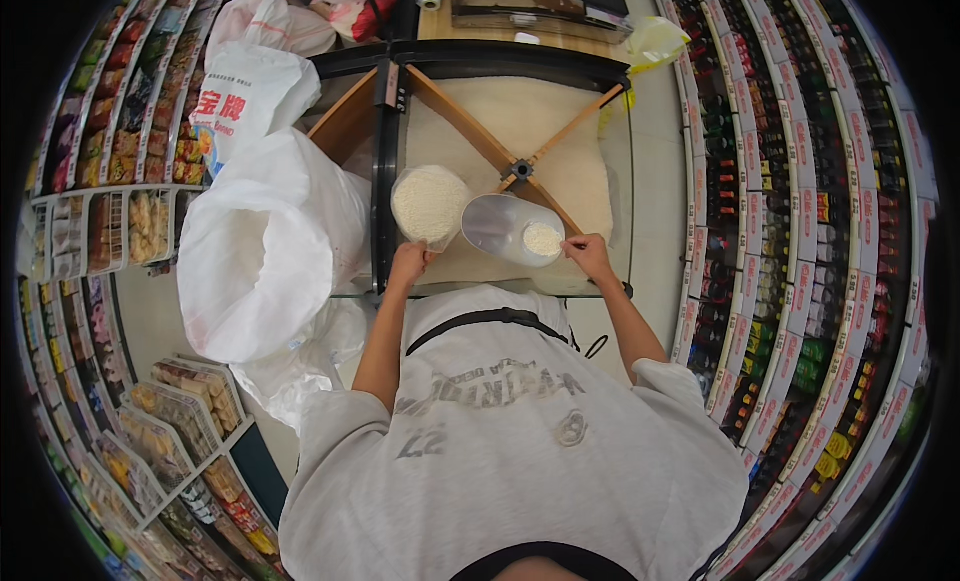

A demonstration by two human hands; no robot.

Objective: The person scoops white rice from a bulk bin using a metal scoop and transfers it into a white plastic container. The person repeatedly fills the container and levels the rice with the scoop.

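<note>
My left hand (pixel 410 263) grips the edge of a clear plastic bag (pixel 430 206) that is filled with pale grains, likely rice. Right beside it, my right hand (pixel 589 257) holds the end of a translucent scoop (pixel 495 222), whose wide mouth points left toward the bag. A small heap of pale grains (pixel 542 239) lies at the scoop's handle end. Both hands are above the near part of a black-framed bin (pixel 510 55), which has crossed wooden dividers (pixel 469 118) joined at a black hub. Pale grain (pixel 510 100) spreads inside the bin.
A large open white sack (pixel 255 281) stands at the left, with a printed white sack (pixel 247 93) behind it. Beyond the bin is a wooden counter (pixel 465 25) with a roll and a yellow-edged bag (pixel 652 44). Shelves of packets (pixel 120 100) and bottles (pixel 772 206) flank both sides.
</note>
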